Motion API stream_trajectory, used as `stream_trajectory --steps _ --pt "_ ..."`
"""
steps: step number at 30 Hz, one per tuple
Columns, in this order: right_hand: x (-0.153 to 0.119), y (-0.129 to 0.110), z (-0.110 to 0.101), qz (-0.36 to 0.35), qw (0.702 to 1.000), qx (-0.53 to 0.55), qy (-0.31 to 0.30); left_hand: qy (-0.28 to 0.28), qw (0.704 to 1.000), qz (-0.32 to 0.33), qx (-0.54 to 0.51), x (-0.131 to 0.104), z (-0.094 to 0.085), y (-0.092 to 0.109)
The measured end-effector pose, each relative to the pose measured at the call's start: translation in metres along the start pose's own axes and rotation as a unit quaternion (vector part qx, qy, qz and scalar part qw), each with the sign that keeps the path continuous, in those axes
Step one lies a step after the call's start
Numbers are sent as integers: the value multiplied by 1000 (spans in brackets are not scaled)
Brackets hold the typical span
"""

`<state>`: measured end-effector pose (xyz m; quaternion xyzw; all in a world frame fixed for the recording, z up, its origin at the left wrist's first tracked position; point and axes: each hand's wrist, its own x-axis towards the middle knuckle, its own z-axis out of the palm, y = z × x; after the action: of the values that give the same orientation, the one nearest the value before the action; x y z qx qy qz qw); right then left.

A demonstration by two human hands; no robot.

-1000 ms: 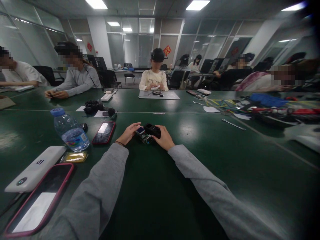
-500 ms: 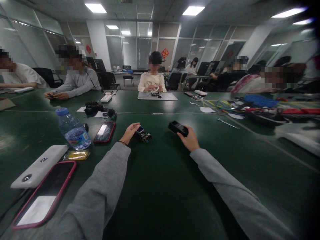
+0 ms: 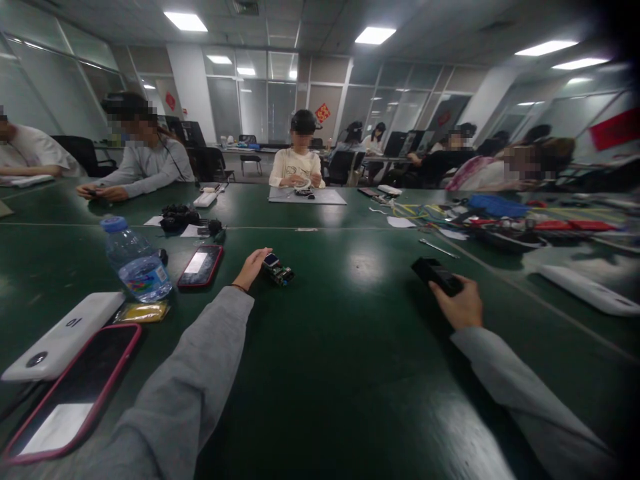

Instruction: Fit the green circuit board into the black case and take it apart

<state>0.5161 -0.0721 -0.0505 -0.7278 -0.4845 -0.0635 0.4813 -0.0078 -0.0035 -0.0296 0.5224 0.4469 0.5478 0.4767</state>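
Against the fingertips of the left grip point(image 3: 251, 269), a small circuit board point(image 3: 281, 272) with a little screen lies on the green desk point(image 3: 340, 360); the fingers cover part of its screen end, so whether they pinch it or merely touch it cannot be told. Well to the right, the right grip point(image 3: 464, 303) is wrapped around a black case point(image 3: 436, 274); the hand hides its near end, and its inside is too dark to make out. Left of the left grip, past a red-rimmed phone point(image 3: 201, 267), a clear bottle point(image 3: 144, 279) with a blue cap seems to hold clear liquid, its level hard to read behind the label. Nearer, on that same side, a transparent wrapper point(image 3: 144, 311) encloses something yellow, beside a white power bank point(image 3: 65, 337). Just beyond the right grip lies a wrench point(image 3: 439, 249); farther right, a cable heap point(image 3: 500, 207) is blurred.
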Motion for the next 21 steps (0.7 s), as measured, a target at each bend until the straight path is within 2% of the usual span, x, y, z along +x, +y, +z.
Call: stream_trajectory --steps 1,3,6,8,10,12,14,18,21 --pt "-9 -26 15 -9 1000 16 -10 2 1000 4 8 -1 1 1" --pt "-32 -85 47 -81 994 62 -48 8 999 18 29 -4 2 4" --pt "-75 -171 95 -176 966 143 -124 18 998 39 46 -8 3 8" --pt "-102 -215 121 -194 948 188 -166 24 998 35 38 -10 3 9" --pt "-119 -243 140 -159 944 217 -191 30 999 34 25 -12 3 9" --pt "-126 -253 152 -97 945 231 -213 28 999 37 22 -14 4 10" --pt "-126 -252 156 -54 942 238 -228 26 999 35 28 -15 4 10" --pt "-120 -242 155 -43 937 257 -234 32 998 40 42 -15 5 12" --pt "-119 -238 158 -24 920 289 -262 31 997 44 46 -14 5 11"
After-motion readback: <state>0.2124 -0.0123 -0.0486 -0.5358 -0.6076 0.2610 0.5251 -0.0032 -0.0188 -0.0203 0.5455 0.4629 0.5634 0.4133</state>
